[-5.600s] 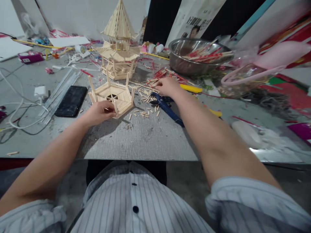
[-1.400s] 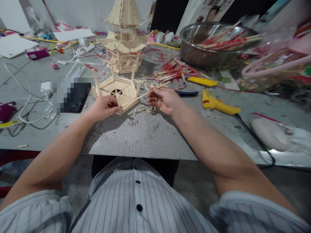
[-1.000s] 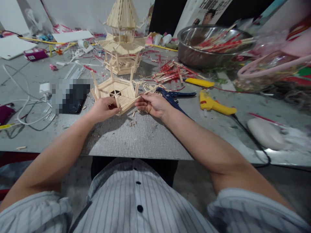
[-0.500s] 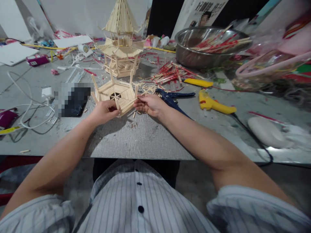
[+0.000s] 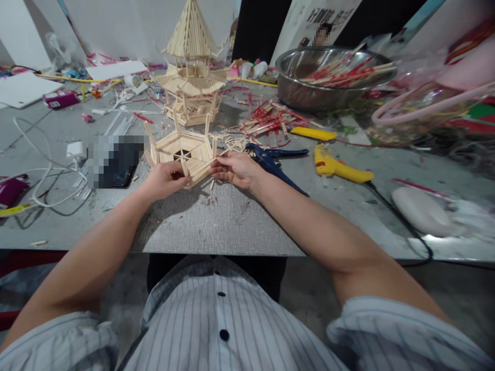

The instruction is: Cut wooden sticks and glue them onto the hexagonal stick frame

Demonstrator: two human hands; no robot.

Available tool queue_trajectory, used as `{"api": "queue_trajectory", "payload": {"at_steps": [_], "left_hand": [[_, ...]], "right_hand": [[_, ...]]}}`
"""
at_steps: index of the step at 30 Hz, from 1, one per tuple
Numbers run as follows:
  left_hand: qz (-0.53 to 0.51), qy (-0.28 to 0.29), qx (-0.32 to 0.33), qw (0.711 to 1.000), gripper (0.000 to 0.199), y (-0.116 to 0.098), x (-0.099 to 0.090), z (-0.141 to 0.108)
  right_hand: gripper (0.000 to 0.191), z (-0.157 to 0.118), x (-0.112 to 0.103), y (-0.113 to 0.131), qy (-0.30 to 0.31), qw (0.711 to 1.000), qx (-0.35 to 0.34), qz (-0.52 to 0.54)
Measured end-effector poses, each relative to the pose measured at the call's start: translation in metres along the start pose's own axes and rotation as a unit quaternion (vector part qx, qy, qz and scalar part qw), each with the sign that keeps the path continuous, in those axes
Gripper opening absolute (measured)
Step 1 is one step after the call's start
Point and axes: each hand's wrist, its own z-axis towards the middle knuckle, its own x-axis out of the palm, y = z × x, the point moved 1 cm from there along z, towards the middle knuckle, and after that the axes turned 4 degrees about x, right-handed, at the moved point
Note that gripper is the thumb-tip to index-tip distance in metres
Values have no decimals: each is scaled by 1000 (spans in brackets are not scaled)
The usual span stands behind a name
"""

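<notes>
A hexagonal base made of wooden sticks (image 5: 197,164), with short posts standing at its corners, lies tilted in front of me. My left hand (image 5: 166,179) is closed on its near left side, thumb and fingers around a corner post. At the near right edge, my right hand (image 5: 235,170) is closed in a pinch on a thin wooden stick (image 5: 221,153), close against the base. Its fingertips partly hide where stick and base meet. Just behind stands a tiered stick pagoda (image 5: 191,85) with a pointed roof.
Blue cutting pliers (image 5: 276,153), a yellow utility knife (image 5: 313,133) and a yellow glue gun (image 5: 342,167) lie to the right. A metal basin (image 5: 296,93) holds red-wrapped sticks. Wrapper scraps (image 5: 266,117) litter the table. A phone (image 5: 124,165) and white cable (image 5: 48,165) lie left.
The camera view has shifted very slightly. Both hands keep their hold on the base and the stick, with almost no visible movement.
</notes>
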Motion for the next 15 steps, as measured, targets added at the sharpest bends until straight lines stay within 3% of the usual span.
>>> {"api": "queue_trajectory", "payload": {"at_steps": [15], "left_hand": [[-10, 30, -11, 999, 15, -3, -3, 1]], "right_hand": [[24, 2, 0, -3, -11, 1000, -5, 5]]}}
